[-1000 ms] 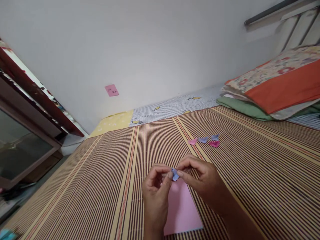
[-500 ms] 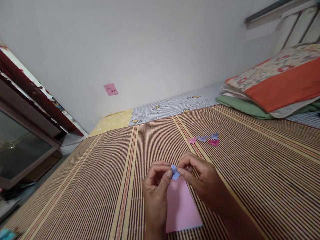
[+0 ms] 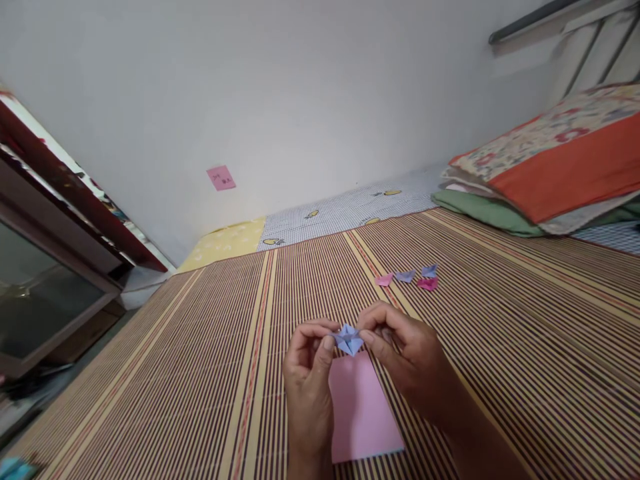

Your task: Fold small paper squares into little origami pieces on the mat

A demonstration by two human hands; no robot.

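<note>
A small piece of folded blue origami paper (image 3: 349,340) is stretched between my two hands, its creased facets spread in a diamond shape. My left hand (image 3: 311,373) pinches its left tip between thumb and fingers. On the opposite side, my right hand (image 3: 403,347) pinches the right tip the same way. Just below and behind the folded paper lies a pink sheet or pad of paper (image 3: 365,413), partly covered by my left hand and wrist. Its lower edge shows a thin bluish line.
Several small folded papers lie beyond my right hand: a pink one (image 3: 385,280), blue ones (image 3: 405,276) and a magenta one (image 3: 427,284). They rest on a striped mat (image 3: 200,360). Folded bedding (image 3: 565,160) is piled at the right. A pink note (image 3: 221,178) hangs on the wall.
My hands have moved slightly apart, pulling the blue folded paper wider. It was narrow and bunched before; now its facets are spread out.
</note>
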